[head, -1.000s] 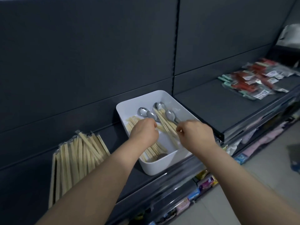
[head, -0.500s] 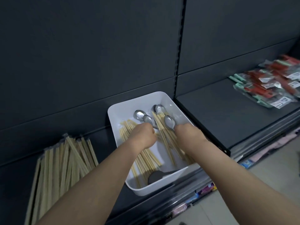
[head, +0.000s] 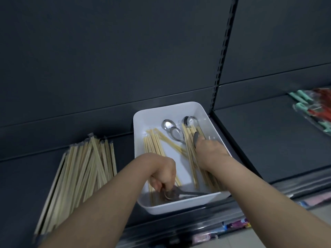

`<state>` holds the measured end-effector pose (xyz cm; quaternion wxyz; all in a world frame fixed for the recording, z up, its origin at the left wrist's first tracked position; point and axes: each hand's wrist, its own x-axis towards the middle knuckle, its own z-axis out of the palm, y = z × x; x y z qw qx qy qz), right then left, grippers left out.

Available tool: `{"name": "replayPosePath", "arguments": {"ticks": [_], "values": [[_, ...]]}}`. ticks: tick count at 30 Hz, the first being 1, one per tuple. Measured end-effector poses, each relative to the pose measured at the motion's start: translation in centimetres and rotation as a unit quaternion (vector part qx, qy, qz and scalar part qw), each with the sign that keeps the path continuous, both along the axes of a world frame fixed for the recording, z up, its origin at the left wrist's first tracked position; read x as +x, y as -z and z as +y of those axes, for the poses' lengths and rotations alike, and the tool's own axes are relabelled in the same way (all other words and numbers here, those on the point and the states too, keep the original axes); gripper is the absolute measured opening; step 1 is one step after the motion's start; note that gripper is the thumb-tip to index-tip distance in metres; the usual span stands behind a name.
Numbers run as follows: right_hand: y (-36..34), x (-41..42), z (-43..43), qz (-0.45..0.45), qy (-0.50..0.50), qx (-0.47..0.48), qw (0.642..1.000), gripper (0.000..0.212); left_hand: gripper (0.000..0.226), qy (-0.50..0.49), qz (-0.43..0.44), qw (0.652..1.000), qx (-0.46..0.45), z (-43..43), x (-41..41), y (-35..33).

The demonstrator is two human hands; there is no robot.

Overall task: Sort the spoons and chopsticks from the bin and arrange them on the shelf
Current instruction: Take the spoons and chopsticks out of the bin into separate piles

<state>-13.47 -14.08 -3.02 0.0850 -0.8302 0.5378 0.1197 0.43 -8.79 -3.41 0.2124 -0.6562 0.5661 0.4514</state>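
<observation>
Picking spoons from the white rectangular plastic bin (head: 166, 106).
I am watching the left hand (head: 163, 174) pinching a shiny metal spoon (head: 172, 195) at the bin's near end; the right hand (head: 209, 151) is digging among pale wooden chopsticks (head: 154, 145), grip hidden. Next calls for lifting clear.

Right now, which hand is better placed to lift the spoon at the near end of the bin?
Left hand: its fingers curl round that spoon. The right hand is deeper in the bin, among chopsticks.

Red and teal packaged goods (head: 315, 111) lie off to my right; colourful packets (head: 237, 223) line the lower rack below me.
</observation>
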Motion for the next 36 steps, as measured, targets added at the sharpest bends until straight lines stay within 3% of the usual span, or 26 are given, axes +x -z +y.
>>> {"name": "replayPosePath", "arguments": {"ticks": [3, 5, 7, 9, 12, 15, 16, 19, 21, 26, 30, 32, 36], "values": [[0.3, -0.2, -0.1, -0.047, 0.012, 0.031, 0.998, 0.063, 0.024, -0.085, -0.018, 0.984, -0.159, -1.0, 0.6, -0.2], [0.6, -0.5, -0.1, -0.072, 0.011, 0.048, 0.996, 0.069, 0.022, -0.147, -0.025, 0.947, -0.285, -1.6, 0.9, -0.2], [0.7, -0.7, 0.0, -0.09, 0.021, 0.074, 0.993, 0.063, 0.025, -0.235, 0.002, 0.909, -0.345, -2.2, 0.9, 0.4], [0.6, -0.9, 0.2, -0.089, 0.03, 0.098, 0.991, 0.046, 0.03, -0.315, 0.051, 0.879, -0.353, -2.5, 0.5, 0.9], [0.3, -1.0, 0.2, -0.085, 0.031, 0.119, 0.989, 0.038, 0.033, -0.38, 0.072, 0.856, -0.344, -2.2, -0.1, 1.7], [0.3, -0.9, 0.2, -0.075, 0.015, 0.121, 0.99, 0.033, 0.01, -0.286, -0.062, 0.891, -0.346, -1.5, -0.2, 1.6], [0.3, -0.8, 0.2, -0.074, 0.009, 0.119, 0.99, 0.03, 0.022, -0.254, -0.095, 0.905, -0.329, -1.4, -0.3, 1.3], [0.5, -0.6, 0.3, -0.089, 0.008, 0.116, 0.989, 0.026, 0.038, -0.216, -0.088, 0.953, -0.195, -1.0, -1.5, 0.6], [0.1, -0.5, 0.4, -0.102, 0.012, 0.101, 0.99, 0.027, 0.038, -0.213, -0.081, 0.963, -0.145, -0.7, -2.7, 0.6], [-0.4, -1.2, 0.3, -0.105, -0.033, 0.05, 0.993, 0.03, 0.022, -0.177, -0.144, 0.948, -0.22, -0.5, -3.7, 1.1], [0.0, -1.5, 0.2, -0.087, -0.073, 0.052, 0.992, 0.032, 0.014, -0.214, -0.137, 0.924, -0.286, -0.3, -2.6, 0.6], [0.1, -1.4, 0.2, -0.089, -0.085, 0.038, 0.992, 0.038, 0.021, -0.241, -0.13, 0.911, -0.308, 0.0, -2.1, 0.3], [0.5, -1.0, -0.1, -0.089, -0.101, 0.022, 0.991, 0.046, 0.015, -0.311, -0.147, 0.862, -0.373, 0.9, -1.4, -0.1]]}}
